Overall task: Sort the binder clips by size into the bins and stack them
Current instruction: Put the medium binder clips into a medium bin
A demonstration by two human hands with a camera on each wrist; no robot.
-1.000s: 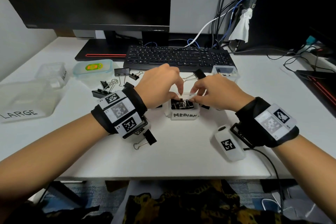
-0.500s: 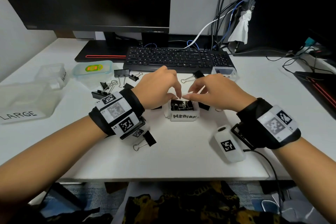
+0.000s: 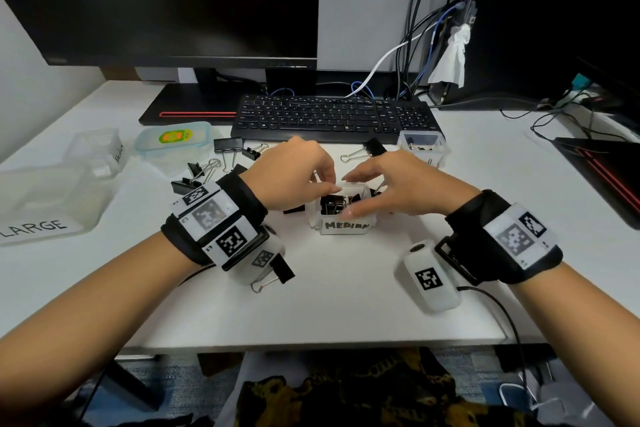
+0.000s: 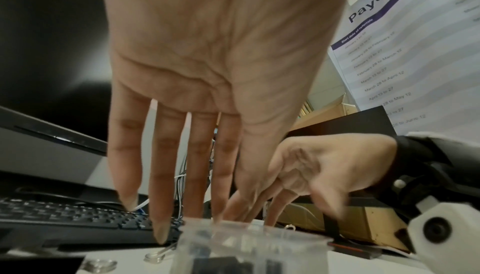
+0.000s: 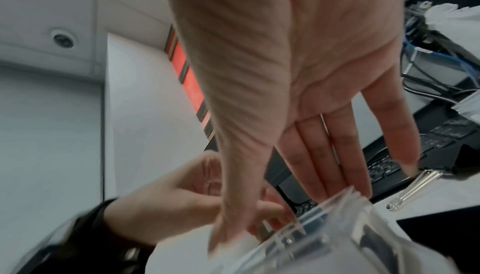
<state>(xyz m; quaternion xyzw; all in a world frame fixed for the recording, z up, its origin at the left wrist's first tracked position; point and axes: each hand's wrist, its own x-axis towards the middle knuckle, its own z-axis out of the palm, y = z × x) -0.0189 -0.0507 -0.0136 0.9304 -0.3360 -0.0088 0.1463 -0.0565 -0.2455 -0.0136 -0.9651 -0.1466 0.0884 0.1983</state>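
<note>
The left hand and the right hand hover over the small clear bin marked MEDIUM, with the fingers spread and pointing down at its rim. Neither hand pinches a clip, as far as the views show.

The risk is that a fingertip catches the light bin's wall and tips it, so the black binder clips packed inside it spill out. Their wire handles may also hook together and lift out.

The bin marked LARGE at the far left looks empty. Another small bin beside the keyboard holds some small dark clips. Several loose binder clips lie on the desk.
</note>
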